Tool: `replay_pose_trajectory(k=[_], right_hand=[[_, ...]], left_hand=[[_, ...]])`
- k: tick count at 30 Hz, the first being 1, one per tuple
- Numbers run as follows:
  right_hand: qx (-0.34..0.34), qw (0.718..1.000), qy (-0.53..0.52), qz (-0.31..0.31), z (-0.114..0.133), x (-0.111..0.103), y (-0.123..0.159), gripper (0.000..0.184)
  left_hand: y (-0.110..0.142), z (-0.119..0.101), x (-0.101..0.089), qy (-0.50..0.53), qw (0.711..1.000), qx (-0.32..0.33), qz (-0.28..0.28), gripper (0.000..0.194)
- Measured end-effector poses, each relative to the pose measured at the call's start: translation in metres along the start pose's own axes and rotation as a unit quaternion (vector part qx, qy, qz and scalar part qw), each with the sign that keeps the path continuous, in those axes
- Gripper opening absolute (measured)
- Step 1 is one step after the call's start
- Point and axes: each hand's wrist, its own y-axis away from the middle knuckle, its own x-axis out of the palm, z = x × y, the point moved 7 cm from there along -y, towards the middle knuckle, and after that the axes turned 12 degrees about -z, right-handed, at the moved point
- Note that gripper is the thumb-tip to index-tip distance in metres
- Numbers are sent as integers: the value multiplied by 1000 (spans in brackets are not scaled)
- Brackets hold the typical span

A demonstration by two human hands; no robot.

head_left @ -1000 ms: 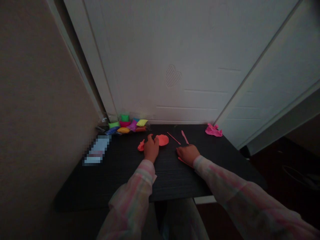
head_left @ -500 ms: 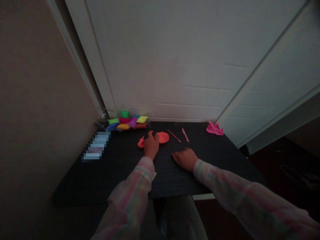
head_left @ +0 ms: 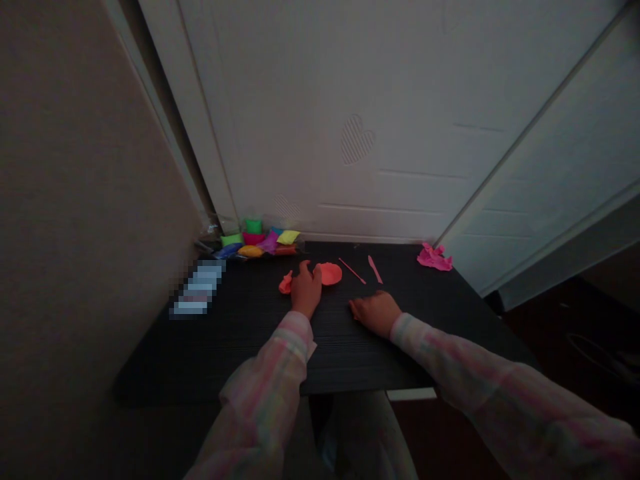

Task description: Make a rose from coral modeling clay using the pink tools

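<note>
My left hand (head_left: 306,291) is over the black table, its thumb and fingers apart and curved downward. Its thumb meets the left edge of a flattened orange piece of modelling clay (head_left: 330,274). Just left of the same hand lies a small crumpled lump of orange clay (head_left: 285,283), partly hidden by the fingers. My right hand (head_left: 377,313) rests on the table nearer to me, fingers curled in; whatever is under them, if anything, is hidden. Beyond it lie a thin pink stick tool (head_left: 353,271) and a pink modelling knife (head_left: 375,269), neither touched.
Several coloured clay packets (head_left: 263,240) lie in clear plastic at the back left of the table (head_left: 240,353). A blurred pale item (head_left: 200,287) sits at the left edge. Crumpled pink clay (head_left: 435,257) lies at the back right. A white panel (head_left: 320,120) stands behind.
The view has shifted slightly, so everything sits a little further right. Both hands stay in nearly the same places on the table, with no clear movement of the clay.
</note>
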Motion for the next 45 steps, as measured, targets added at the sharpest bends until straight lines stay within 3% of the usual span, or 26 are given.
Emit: replay_pose_trajectory(k=[7,11,15,20,24,29,33,38,45], right_hand=[[9,1000,10,-1,-4,2,-2,38],[-27,1000,-1,-10,6,0,0,41],[-5,1000,17,-5,2,-1,-1,34],[-31,999,-1,-19,11,-1,0,40],[-14,1000,15,-18,8,0,-1,34],[-30,999,-6,-19,14,0,-4,40],[1,1000,10,-19,7,-3,-8,37],[-33,999,-21,-25,24,-2,-2,39],[49,999,5,-18,-2,-1,-9,42]], left_hand=[[1,1,1,15,1000,0,2,43],[1,1,1,6,1000,-1,1,42],[1,1,0,7,1000,-3,-6,42],[1,1,0,14,1000,-5,-4,42],[1,1,-1,18,1000,-9,-1,42],[1,1,-1,21,1000,-9,2,42],[1,2,0,26,1000,-10,0,42],[0,4,2,29,999,-14,-5,42],[-1,3,0,37,999,-14,-1,41]])
